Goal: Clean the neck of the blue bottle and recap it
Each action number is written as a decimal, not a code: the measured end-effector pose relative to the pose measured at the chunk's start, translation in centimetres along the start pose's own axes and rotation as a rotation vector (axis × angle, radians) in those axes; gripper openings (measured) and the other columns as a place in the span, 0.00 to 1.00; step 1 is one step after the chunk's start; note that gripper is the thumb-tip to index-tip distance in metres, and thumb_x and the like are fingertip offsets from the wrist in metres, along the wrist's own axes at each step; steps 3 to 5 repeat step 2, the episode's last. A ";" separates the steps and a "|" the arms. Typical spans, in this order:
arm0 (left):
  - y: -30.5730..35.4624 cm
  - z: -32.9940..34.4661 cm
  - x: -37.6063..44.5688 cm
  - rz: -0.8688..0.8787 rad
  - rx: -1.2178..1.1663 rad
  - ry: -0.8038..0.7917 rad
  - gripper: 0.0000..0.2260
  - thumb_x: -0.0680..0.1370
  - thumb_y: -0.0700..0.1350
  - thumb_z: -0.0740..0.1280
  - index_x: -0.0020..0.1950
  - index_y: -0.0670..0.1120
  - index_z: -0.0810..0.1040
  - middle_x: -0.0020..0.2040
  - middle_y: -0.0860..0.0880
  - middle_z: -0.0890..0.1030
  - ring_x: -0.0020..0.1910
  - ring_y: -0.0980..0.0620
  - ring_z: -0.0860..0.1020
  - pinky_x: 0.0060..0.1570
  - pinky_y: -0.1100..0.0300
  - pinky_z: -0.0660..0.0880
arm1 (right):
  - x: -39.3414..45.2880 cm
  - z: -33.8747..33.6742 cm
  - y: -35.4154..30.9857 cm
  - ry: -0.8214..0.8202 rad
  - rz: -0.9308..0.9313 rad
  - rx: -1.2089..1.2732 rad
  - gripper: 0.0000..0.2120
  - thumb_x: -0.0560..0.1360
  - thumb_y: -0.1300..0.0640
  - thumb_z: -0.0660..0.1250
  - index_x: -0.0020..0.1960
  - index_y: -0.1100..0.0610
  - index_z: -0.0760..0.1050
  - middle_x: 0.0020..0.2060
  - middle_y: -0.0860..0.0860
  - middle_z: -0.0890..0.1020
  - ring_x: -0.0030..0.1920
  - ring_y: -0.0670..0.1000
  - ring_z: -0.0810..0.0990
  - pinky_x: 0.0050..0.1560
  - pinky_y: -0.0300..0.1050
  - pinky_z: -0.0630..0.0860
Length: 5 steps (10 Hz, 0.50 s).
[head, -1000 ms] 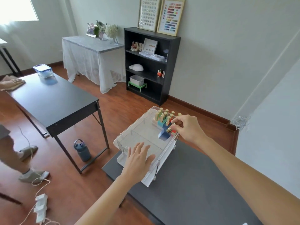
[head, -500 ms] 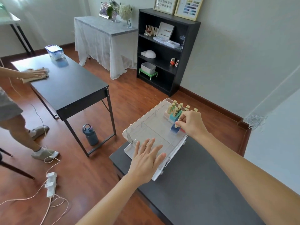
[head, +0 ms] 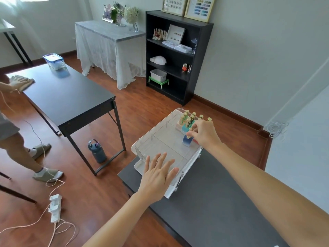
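Lift the blue bottle straight up by its gold cap, so it clears the neighbouring polish bottles without tipping them. It stands in the clear organizer box, against the box's right wall at the counter's far left corner. Your right hand is reached out, fingertips pinched on that cap. Your left hand hovers flat and empty, fingers spread, over the box's near edge; press it down to steady the box.
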<state>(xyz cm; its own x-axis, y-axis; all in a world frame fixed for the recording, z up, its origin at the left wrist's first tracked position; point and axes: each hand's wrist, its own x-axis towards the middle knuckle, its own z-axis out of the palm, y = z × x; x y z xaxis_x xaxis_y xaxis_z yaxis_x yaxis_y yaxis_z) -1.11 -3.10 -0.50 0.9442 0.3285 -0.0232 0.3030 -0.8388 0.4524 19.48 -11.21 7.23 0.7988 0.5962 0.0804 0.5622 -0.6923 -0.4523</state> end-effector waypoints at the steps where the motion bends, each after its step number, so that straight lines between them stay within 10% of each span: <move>1: 0.1 -0.2 -0.1 0.008 -0.011 -0.010 0.37 0.73 0.70 0.31 0.74 0.60 0.61 0.80 0.53 0.53 0.79 0.52 0.42 0.70 0.50 0.25 | -0.6 -0.7 0.0 -0.003 -0.006 0.022 0.17 0.69 0.50 0.77 0.51 0.60 0.82 0.50 0.55 0.87 0.47 0.50 0.86 0.38 0.37 0.77; 5: 0.4 -0.8 -0.2 -0.027 -0.012 -0.047 0.35 0.75 0.68 0.34 0.75 0.58 0.61 0.80 0.52 0.53 0.79 0.52 0.43 0.70 0.50 0.26 | -1.5 -1.8 0.4 0.026 0.030 0.104 0.19 0.71 0.50 0.76 0.55 0.61 0.81 0.50 0.55 0.87 0.44 0.49 0.85 0.33 0.30 0.69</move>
